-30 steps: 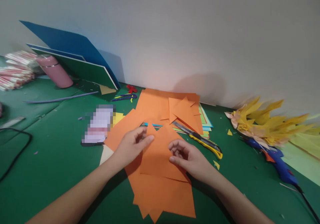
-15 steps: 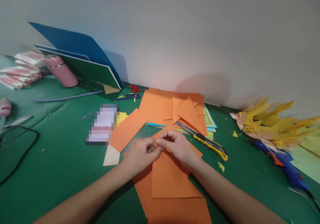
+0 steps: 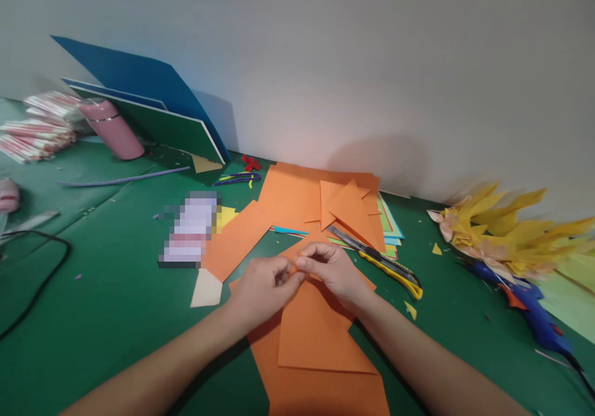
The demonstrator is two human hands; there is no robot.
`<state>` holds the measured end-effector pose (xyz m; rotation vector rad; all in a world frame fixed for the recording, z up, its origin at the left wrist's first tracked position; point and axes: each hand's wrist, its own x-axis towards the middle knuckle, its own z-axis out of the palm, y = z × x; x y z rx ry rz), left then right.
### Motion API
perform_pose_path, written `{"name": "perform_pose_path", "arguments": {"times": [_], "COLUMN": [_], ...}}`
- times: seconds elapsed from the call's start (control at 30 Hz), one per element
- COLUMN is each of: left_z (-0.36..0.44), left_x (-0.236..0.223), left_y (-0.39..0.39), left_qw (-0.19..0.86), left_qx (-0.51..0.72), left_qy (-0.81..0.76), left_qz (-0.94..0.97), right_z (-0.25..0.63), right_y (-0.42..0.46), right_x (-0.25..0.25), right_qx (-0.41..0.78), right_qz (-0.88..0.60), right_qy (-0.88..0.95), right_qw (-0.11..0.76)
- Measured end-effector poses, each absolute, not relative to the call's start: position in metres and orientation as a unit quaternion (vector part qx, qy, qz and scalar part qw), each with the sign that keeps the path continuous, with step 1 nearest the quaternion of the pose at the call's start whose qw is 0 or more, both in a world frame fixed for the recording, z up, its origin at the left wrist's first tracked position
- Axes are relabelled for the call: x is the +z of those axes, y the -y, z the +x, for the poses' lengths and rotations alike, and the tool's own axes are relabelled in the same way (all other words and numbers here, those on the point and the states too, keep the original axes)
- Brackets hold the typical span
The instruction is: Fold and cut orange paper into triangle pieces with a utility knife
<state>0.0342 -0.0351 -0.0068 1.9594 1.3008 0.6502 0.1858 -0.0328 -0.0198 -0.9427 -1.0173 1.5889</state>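
Both my hands meet over the middle of the table, pinching the top end of an orange sheet of paper. My left hand is closed, thumb and forefinger pressed together at the paper's tip. Close against it, my right hand pinches the same end from the right. The fingers cover most of the pinched part, so its exact fold cannot be made out. Beneath the held sheet lies a larger orange paper. Just beyond my right hand, a yellow utility knife rests with its blade end on orange paper.
Cut orange pieces lie on a paper stack at the back. A blurred-out phone-like rectangle lies left. At right are yellow paper petals and a blue glue gun. A pink bottle stands by leaning boards.
The lower part of the held orange sheet has shifted slightly left, and its bottom edge tilts a bit more. Both hands keep their pinch in nearly the same place.
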Motion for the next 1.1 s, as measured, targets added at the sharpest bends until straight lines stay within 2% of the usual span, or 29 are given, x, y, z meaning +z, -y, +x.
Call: {"name": "perform_pose_path", "arguments": {"times": [0.67,1.1], "left_z": [0.0347,0.0366], "left_x": [-0.0098,-0.0063], "left_y": [0.0347,0.0371], "left_qw": [0.321,0.33], "left_qx": [0.24,0.223], "left_qy": [-0.49,-0.488], "left_qz": [0.774,0.777], "right_z": [0.1836,0.1869], "right_y": [0.0363,0.0337], "right_x": [-0.0181,-0.0204], "right_qx": [0.641,0.639], "right_qz": [-0.365,-0.397], "right_qy": [0.417,0.413], "right_qw": [0.532,0.513]}}
